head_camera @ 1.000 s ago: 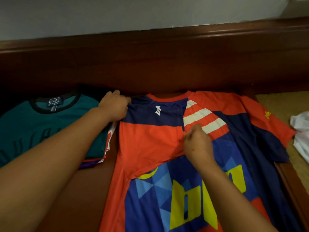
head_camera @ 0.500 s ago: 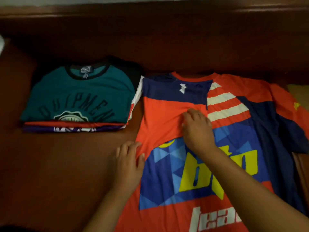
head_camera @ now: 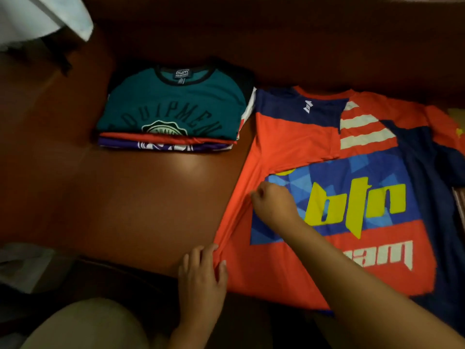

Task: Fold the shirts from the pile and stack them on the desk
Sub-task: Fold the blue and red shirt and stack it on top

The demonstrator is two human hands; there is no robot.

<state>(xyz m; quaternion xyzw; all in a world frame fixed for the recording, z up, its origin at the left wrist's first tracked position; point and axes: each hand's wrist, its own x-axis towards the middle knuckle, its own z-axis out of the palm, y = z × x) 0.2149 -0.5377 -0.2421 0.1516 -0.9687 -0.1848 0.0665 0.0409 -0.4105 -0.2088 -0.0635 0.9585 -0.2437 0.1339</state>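
Dark reddish-brown wood made up the table [head_camera: 130,197] where the orange jersey [head_camera: 289,137] lay spread flat, just right of the folded stack [head_camera: 171,114]. I judged the step in hand to be the first lengthwise fold: one side had been turned in over the chest. My left hand [head_camera: 201,270] pinched the jersey's folded edge near the hem, and my right hand [head_camera: 274,205], fingers curled, gripped the same edge higher up. Next, I reckoned, the crease wanted pulling straight, then the far sleeve, well right of the stack, folding in to match. By my count: one jersey open, three folded shirts showing in the stack with the teal shirt [head_camera: 176,104] on top, two hands.
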